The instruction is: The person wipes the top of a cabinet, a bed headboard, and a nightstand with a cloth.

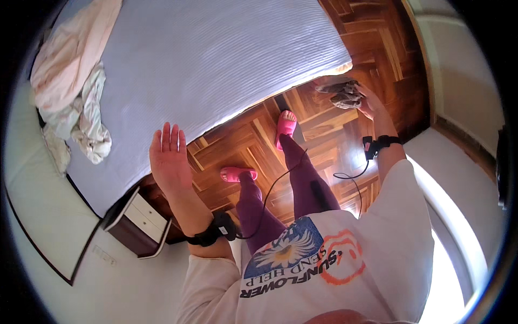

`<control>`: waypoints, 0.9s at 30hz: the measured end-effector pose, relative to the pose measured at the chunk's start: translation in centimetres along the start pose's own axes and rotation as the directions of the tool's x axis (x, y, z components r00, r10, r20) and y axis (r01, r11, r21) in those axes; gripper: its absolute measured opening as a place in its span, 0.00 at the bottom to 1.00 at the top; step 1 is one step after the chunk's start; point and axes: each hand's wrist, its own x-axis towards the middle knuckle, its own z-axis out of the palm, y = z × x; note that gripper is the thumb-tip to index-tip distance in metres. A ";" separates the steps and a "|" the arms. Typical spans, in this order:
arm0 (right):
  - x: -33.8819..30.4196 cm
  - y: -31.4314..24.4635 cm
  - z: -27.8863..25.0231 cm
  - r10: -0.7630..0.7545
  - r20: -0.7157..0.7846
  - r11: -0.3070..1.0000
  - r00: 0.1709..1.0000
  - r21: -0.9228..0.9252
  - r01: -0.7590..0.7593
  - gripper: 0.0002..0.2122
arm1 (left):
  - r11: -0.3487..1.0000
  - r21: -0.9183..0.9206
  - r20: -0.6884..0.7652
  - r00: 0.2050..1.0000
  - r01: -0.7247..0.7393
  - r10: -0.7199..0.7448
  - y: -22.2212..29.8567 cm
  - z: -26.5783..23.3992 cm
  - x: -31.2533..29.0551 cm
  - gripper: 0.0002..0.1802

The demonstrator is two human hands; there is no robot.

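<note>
My right hand [369,102] is closed on a crumpled grey-brown cloth [345,96], which hangs past the bed's near right corner, over the wooden floor. What kind of cloth it is, I cannot make out. My left hand [171,162] is raised by the bed's near edge, palm showing, fingers stretched out and nothing in it. In front of me spreads the bed [216,59], covered with a pale blue ribbed sheet that looks mostly smooth. A heap of peach and cream bedding [73,81] lies on the bed at the far left.
Left of me, a small nightstand [143,218] with pale drawers stands against the bed. Parquet floor [318,129] runs between the bed and my pink slippers [286,125]. A wall [464,81] rises on the right. Black bands with cables sit on both my forearms.
</note>
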 end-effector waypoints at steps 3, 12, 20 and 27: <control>-2.7 -0.7 8.2 -0.015 0.031 0.994 0.999 0.107 0.011 0.16 | 0.991 -0.137 0.007 1.000 -0.006 0.007 2.5 -6.9 -0.7 0.20; -4.3 9.7 39.0 0.124 0.558 0.965 0.821 -0.260 0.031 0.25 | 0.921 -0.378 -0.070 0.995 -0.098 0.077 12.4 -31.7 -6.4 0.12; -17.3 29.4 67.4 0.570 0.587 0.699 0.575 -0.715 0.037 0.16 | 0.958 0.135 0.100 0.965 -0.254 0.242 16.6 -42.6 -12.1 0.26; -19.9 38.9 80.9 0.735 0.539 0.461 0.412 -0.842 0.280 0.16 | 0.996 0.008 -0.188 0.979 -0.084 0.084 19.4 -52.5 -10.1 0.14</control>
